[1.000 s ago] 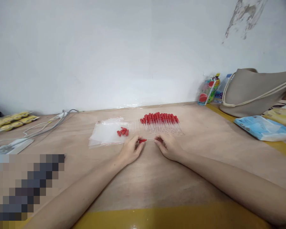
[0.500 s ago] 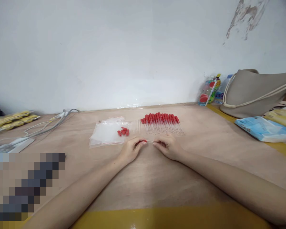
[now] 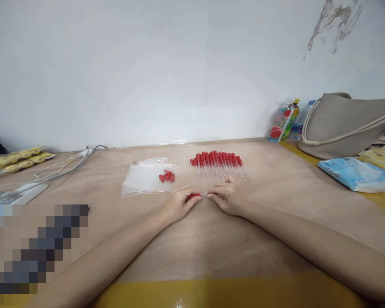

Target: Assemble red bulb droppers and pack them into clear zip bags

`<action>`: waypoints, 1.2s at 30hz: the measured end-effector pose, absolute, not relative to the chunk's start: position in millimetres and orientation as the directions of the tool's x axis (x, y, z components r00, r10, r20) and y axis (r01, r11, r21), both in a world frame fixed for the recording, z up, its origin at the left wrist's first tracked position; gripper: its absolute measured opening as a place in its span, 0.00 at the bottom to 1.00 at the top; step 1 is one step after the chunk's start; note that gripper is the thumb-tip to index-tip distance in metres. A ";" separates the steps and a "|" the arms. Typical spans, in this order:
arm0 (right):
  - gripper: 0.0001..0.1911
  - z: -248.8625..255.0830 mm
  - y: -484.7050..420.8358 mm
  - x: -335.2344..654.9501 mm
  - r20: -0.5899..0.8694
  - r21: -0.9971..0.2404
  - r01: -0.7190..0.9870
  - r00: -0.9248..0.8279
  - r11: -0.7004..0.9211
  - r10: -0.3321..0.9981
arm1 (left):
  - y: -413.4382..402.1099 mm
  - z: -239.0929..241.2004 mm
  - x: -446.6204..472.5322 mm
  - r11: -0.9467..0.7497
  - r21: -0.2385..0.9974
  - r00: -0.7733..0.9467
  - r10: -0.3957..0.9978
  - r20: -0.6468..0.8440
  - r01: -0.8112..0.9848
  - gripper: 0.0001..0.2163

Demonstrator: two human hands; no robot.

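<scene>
Between thumb and fingers, my left hand pinches a red rubber dropper bulb. A thin clear dropper tube runs from the bulb's end into the closed fingertips of my right hand. Both hands are low over the table, close together. Just beyond the right hand lies a row of droppers, red bulbs pointing away and clear tubes towards me. A few loose clear tubes lie left of that row. Several loose red bulbs rest on clear plastic bags beyond the left hand.
White and grey cables and yellow packaged items lie at the left. A grey bag, bottles and a blue tissue pack are at the right. A white wall stands behind the wooden table.
Both hands have come slightly nearer to me, and less of the tube shows between them. More of the red bulb is visible in the left hand.
</scene>
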State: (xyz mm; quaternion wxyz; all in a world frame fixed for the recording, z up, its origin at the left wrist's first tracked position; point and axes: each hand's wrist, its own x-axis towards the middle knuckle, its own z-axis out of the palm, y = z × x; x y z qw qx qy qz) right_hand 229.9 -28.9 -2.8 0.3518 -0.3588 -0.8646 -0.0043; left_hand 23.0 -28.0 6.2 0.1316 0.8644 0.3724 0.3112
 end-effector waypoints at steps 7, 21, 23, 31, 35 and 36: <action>0.16 -1.6 -33.6 224.2 0.579 -0.141 0.653 -0.556 0.744 0.597 | -29.3 3.1 23.4 -0.756 0.398 0.589 0.654 0.474 0.519 0.09; 0.11 11.8 -34.3 220.9 0.450 -0.273 0.658 -0.558 0.702 0.697 | -16.8 12.3 14.7 -0.799 0.216 0.585 0.568 0.579 0.562 0.15; 0.10 15.4 -28.7 221.6 0.456 -0.384 0.635 -0.501 0.670 0.736 | -10.1 15.5 6.3 -0.716 0.173 0.484 0.609 0.628 0.676 0.19; 0.10 22.9 30.8 207.8 0.542 -0.500 0.763 -0.093 0.410 0.835 | 18.0 6.9 -28.1 -0.320 0.107 0.157 0.696 0.701 0.941 0.12; 0.13 27.5 49.5 194.9 0.548 -0.418 0.872 0.019 0.254 0.836 | 18.6 2.8 -28.9 -0.298 0.104 0.150 0.715 0.683 0.949 0.11; 0.13 27.8 51.8 191.9 0.536 -0.398 0.890 0.029 0.222 0.844 | 18.3 2.4 -28.6 -0.297 0.106 0.149 0.718 0.680 0.949 0.11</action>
